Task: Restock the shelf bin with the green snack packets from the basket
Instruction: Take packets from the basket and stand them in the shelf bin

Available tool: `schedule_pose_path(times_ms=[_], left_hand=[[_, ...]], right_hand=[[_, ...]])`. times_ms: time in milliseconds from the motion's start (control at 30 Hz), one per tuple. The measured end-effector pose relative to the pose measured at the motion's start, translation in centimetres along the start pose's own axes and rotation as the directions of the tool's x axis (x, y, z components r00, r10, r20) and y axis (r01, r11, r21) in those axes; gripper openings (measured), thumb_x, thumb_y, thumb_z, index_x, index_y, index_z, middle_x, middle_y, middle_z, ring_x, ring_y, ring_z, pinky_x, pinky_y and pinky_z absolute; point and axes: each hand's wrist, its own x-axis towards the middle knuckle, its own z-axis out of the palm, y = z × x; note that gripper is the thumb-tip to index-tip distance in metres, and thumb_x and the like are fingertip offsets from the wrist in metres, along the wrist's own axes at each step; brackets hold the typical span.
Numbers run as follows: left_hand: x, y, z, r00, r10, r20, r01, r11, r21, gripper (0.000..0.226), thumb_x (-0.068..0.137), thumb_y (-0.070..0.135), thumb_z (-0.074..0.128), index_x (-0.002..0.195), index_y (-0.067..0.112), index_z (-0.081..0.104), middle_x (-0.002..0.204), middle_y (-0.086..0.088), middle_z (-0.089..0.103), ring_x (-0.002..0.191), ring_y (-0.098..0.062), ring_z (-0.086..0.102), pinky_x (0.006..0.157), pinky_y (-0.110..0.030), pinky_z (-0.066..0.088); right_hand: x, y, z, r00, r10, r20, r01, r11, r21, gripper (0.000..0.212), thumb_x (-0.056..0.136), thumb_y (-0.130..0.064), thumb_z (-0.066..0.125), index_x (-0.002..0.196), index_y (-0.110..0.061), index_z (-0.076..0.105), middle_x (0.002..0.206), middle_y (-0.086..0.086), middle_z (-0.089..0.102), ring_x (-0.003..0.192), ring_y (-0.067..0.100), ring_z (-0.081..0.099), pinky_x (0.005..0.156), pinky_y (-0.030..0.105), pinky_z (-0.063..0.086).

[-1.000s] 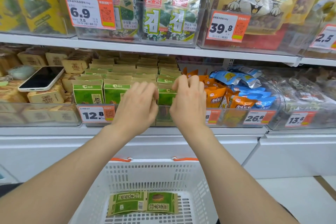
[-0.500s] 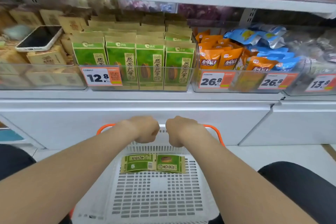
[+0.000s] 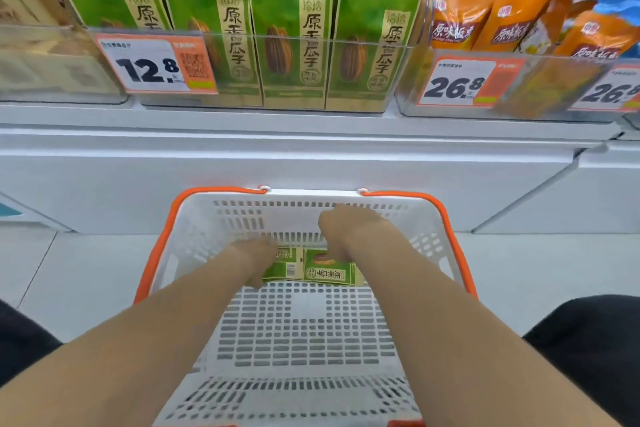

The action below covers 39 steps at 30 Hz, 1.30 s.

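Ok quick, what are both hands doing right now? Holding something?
Left hand: on the green packets, grip cannot be told.
Right hand: over the same packets, fingers hidden; cannot be told.

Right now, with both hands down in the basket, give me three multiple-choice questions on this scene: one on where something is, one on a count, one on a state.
1. Where are the loose green packets?
A) on the floor of the basket, near its far wall
B) in the bin of orange snacks
C) on the tiles outside the basket

2. How many packets make up the front row of the shelf bin?
A) two
B) four
C) six

3. How do the packets in the basket lie?
A) standing upright
B) flat
C) leaning on a side wall

Answers:
1 A: they rest on the slotted basket floor, close to the far wall.
2 B: four green faces show side by side behind the clear front.
3 B: their printed faces point up.
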Motion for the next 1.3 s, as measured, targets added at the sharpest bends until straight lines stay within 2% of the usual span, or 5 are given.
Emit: schedule_pose_path(times_ms=[400,600,967,1100,1300], left_hand=[[0.7,2.1,2.5,1.0,-0.015,0.009,0.014,0.994,0.106,0.1,0.084,0.051,0.08,0.157,0.006,0.029,0.162,-0.019,0.026,0.128,-0.036,0.054,0.1,-0.047,0.052],[-1.0,1.2,-0.6,0.999,-0.023,0.044,0.035,0.958,-0.286,0.058,0.086,0.07,0.054,0.107,0.017,0.067,0.101,-0.001,0.065,0.091,-0.02,0.067,0.084,-0.038,0.058],[-10.0,-0.1,-10.3,0.963,0.269,-0.026,-0.055,0.099,-0.994,0.046,0.096,0.045,0.061,0.125,0.011,0.072,0.128,-0.011,0.074,0.12,-0.031,0.069,0.108,-0.041,0.05],[-13.2,-0.8,-13.2,0.969,0.098,-0.226,-0.215,-0.11,-0.97,0.067,0.079,0.076,0.064,0.095,0.011,0.072,0.098,-0.016,0.067,0.078,-0.023,0.054,0.07,-0.036,0.039],[-17.8,0.0,-18.0,0.864,-0.217,-0.455,-0.501,-0.27,-0.822,0.065,0.1,0.069,0.047,0.11,0.01,0.074,0.087,-0.011,0.073,0.075,-0.021,0.064,0.076,-0.033,0.051]], right_hand=[[2.7,0.5,0.6,1.0,0.005,0.022,-0.005,0.999,0.04,0.033,0.097,-0.007,0.059,0.129,-0.014,0.059,0.118,0.006,0.06,0.097,0.027,0.058,0.087,0.04,0.054],[1.6,0.7,-0.4,1.0,-0.002,0.022,0.002,1.0,0.021,0.033,0.095,-0.004,0.055,0.127,-0.013,0.057,0.128,0.009,0.06,0.107,0.03,0.062,0.092,0.043,0.057],[-3.4,-0.1,-2.9,0.974,-0.105,-0.198,0.135,0.98,0.144,0.041,0.089,-0.034,0.079,0.125,-0.023,0.062,0.119,0.004,0.062,0.105,0.028,0.063,0.087,0.041,0.054],[-5.4,0.2,-4.8,0.934,-0.049,-0.353,0.158,0.946,0.285,0.028,0.097,-0.035,0.066,0.121,-0.024,0.055,0.113,0.007,0.063,0.1,0.03,0.061,0.086,0.044,0.053],[-8.0,0.1,-7.2,0.782,0.144,-0.606,0.275,0.794,0.543,0.037,0.108,-0.046,0.043,0.122,-0.013,0.051,0.115,0.017,0.067,0.105,0.039,0.062,0.081,0.043,0.05]])
